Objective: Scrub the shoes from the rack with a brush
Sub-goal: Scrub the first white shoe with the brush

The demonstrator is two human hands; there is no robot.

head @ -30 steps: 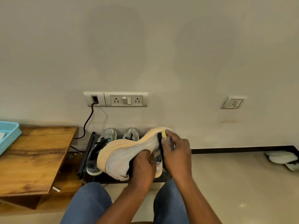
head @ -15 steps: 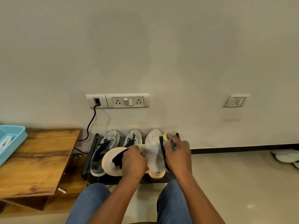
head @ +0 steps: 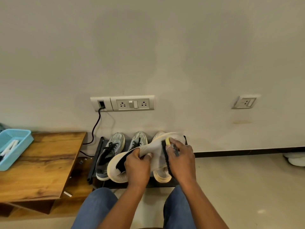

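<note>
A pale grey knit shoe with a cream-yellow sole and black lining (head: 153,150) is held in the lower middle of the frame, above the person's knees and in front of the low black shoe rack (head: 94,160). It lies tilted, its sole edge curving from lower left up to the upper right. The left hand (head: 137,168) grips its middle, fingers curled round the knit fabric and hiding much of the shoe's opening. The right hand (head: 180,160) is clamped on a black-bristled brush with a yellow back (head: 165,151), bristles pressed against the shoe's side; the hand covers most of the brush, so only a strip of bristles and a yellow corner show.

On the rack behind stand a grey lace-up trainer with black laces (head: 109,154) and a second grey trainer (head: 138,140), its lower half hidden by the held shoe. A pale shoe with a yellowish sole (head: 162,176) sits below the right hand, mostly covered.

At the left stands a brown wooden table (head: 42,164) carrying a light blue plastic basket (head: 24,143), cut off by the frame edge; its white contents are hard to make out. Blue denim-clad knees (head: 97,207) fill the bottom. On the cream wall, a white socket strip (head: 123,103) has a black cable (head: 95,128) plugged in. A white object at the right edge (head: 295,160) is cropped and unclear
</note>
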